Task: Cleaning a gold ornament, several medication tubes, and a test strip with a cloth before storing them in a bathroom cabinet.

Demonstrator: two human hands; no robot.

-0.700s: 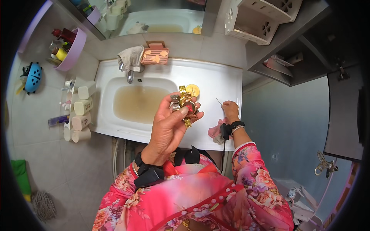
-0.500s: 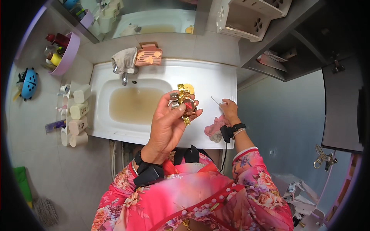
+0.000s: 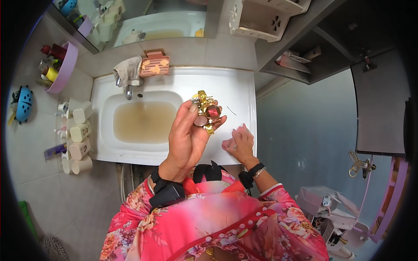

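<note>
Raised over the right side of the sink's basin, my left hand (image 3: 187,141) is closed around several wristwatches (image 3: 213,112). They have gold and silver metal bands, and one shows a dark red face; a rounder pinkish face sits beside my thumb. My right hand (image 3: 241,147) has its fingers bent over a crumpled pink cloth (image 3: 227,144) on the white counter, gripping it; its fingertips are partly lost in the folds. Beyond that hand, a thin curved light strip (image 3: 231,110) lies loose on the counter.
Cloudy brownish water (image 3: 141,124) stands in the white sink (image 3: 101,98). A grey cloth (image 3: 127,71) drapes the faucet (image 3: 129,92), beside a pink soap dish (image 3: 155,65). White cups (image 3: 80,132) line the left wall. An open dark cabinet (image 3: 305,65) juts out at the upper right.
My right hand has let go of the thin strip, leaving it on the counter, and moved nearer onto the pink cloth. The watches have shifted in my left hand, turning the red face more into view.
</note>
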